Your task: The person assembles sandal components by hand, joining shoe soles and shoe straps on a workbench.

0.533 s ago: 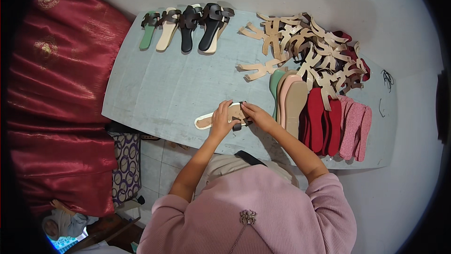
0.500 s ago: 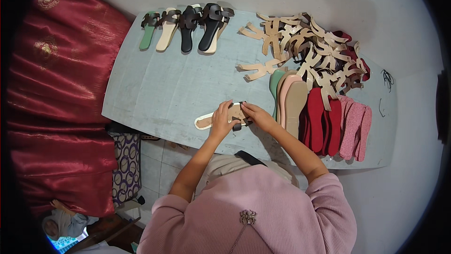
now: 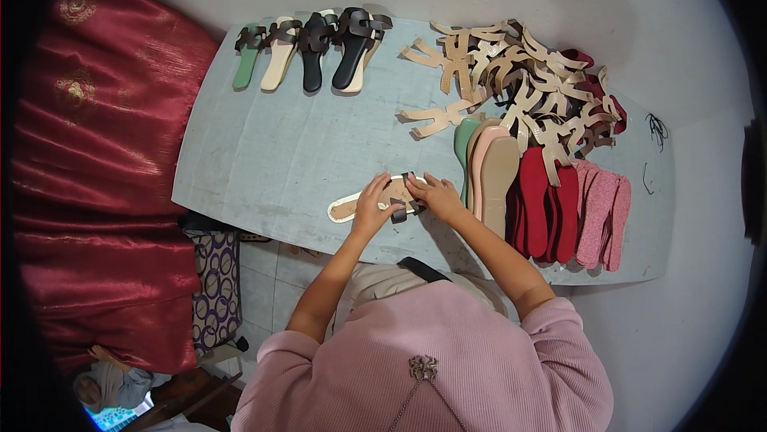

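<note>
A sandal sole (image 3: 344, 211) lies near the table's front edge, its tan face up inside a pale rim, toe or heel end pointing left. Dark strap ends (image 3: 399, 214) fold over onto that face at its right part. My left hand (image 3: 369, 210) is wrapped over the sole's middle, the thumb on the near side beside a strap end and the fingers at the far edge. On the right end, my right hand (image 3: 436, 195) presses its fingers onto the far strap end and the sole. Part of the straps is hidden under the hands.
Several finished-looking sandals (image 3: 312, 64) stand in a row at the far left. To the right are upright beige, pink and green soles (image 3: 499, 180), red soles (image 3: 534, 204) and pink speckled soles (image 3: 595, 220). Behind them lies a heap of strap pieces (image 3: 519, 72). A red curtain (image 3: 104, 168) hangs left.
My right hand's fingers have shifted on the strap end, and the near strap end has moved slightly left. The whole view has shifted a little.
</note>
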### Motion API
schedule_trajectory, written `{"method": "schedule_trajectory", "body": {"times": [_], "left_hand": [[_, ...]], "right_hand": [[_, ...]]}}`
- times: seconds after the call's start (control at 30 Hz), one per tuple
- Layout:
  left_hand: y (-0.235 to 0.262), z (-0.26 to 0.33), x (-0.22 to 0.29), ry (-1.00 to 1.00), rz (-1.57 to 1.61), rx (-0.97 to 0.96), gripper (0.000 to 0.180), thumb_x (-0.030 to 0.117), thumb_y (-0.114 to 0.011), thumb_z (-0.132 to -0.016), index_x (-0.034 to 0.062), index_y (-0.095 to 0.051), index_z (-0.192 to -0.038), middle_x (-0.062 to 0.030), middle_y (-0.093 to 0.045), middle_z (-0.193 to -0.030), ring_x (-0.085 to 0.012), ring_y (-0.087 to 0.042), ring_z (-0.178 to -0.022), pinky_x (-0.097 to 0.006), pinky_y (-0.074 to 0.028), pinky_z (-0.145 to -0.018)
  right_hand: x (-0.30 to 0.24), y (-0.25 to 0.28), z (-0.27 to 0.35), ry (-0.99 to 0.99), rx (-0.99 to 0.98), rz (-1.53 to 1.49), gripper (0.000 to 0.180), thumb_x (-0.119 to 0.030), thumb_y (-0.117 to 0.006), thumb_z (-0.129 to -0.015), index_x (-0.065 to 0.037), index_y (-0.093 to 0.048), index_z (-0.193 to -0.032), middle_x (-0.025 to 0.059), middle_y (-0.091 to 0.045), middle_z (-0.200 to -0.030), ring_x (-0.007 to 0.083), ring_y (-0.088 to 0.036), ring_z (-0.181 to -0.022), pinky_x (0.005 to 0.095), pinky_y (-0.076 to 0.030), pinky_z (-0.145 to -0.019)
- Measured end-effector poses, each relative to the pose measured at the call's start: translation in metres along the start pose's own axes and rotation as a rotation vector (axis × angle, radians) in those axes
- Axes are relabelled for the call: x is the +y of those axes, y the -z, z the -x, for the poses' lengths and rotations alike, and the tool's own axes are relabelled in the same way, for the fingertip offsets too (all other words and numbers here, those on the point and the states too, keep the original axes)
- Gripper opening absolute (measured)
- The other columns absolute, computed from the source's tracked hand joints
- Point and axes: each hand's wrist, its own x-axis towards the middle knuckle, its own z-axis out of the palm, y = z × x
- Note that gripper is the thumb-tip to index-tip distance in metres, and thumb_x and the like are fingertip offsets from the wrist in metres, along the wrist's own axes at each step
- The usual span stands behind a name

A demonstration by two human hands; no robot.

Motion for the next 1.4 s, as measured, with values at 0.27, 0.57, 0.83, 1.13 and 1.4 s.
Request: {"method": "schedule_trajectory", "body": {"times": [0.27,0.57,0.83,1.13,1.4], "left_hand": [[0.010,-0.005,0.004,0.030,-0.240,-0.261,0.076,0.039,-0.062,-0.073,0.0052,-0.028,-0.132,-0.0130,-0.026,-0.137,-0.0302,-0.024,-0.127,-0.047,-0.019,-0.101],[0.012,-0.006,0.006,-0.015,-0.381,-0.332,0.069,0.044,-0.052,-0.079,0.0044,-0.029,-0.131,-0.0111,-0.027,-0.137,-0.0293,-0.026,-0.126,-0.046,-0.023,-0.100],[0.008,-0.006,0.008,-0.019,-0.586,-0.392,0.068,0.045,-0.048,-0.080,0.0058,-0.028,-0.132,-0.0080,-0.024,-0.139,-0.0263,-0.024,-0.127,-0.046,-0.024,-0.100],[-0.006,0.001,0.004,-0.071,-0.810,-0.369,0.068,0.043,-0.047,-0.081,0.0049,-0.024,-0.133,-0.0072,-0.020,-0.140,-0.0215,-0.022,-0.128,-0.042,-0.020,-0.102],[-0.006,0.006,0.004,-0.162,-0.702,-0.312,0.063,0.033,-0.048,-0.083,0.0007,-0.024,-0.132,-0.0145,-0.022,-0.138,-0.0262,-0.024,-0.127,-0.042,-0.020,-0.102]], "right_hand": [[-0.008,0.000,-0.002,-0.058,-0.066,0.098,0.050,-0.019,-0.051,-0.080,-0.024,-0.037,-0.128,-0.0075,-0.026,-0.138,0.0239,-0.033,-0.123,0.0519,-0.030,-0.093],[-0.008,0.001,0.001,-0.060,-0.061,0.082,0.054,-0.018,-0.053,-0.080,-0.023,-0.032,-0.130,-0.0068,-0.025,-0.139,0.0251,-0.034,-0.122,0.0499,-0.033,-0.093],[-0.009,0.002,0.003,-0.038,-0.052,0.032,0.054,-0.011,-0.049,-0.080,-0.020,-0.032,-0.131,-0.0038,-0.024,-0.139,0.0262,-0.032,-0.123,0.0492,-0.032,-0.092],[-0.014,-0.006,0.007,0.032,0.020,0.187,0.062,-0.010,-0.047,-0.075,-0.010,-0.026,-0.132,0.0039,-0.019,-0.141,0.0295,-0.023,-0.126,0.0539,-0.027,-0.094],[-0.008,-0.004,0.016,0.101,0.117,0.150,0.061,-0.014,-0.046,-0.075,-0.008,-0.026,-0.133,0.0066,-0.021,-0.140,0.0299,-0.020,-0.128,0.0539,-0.019,-0.099]]}}
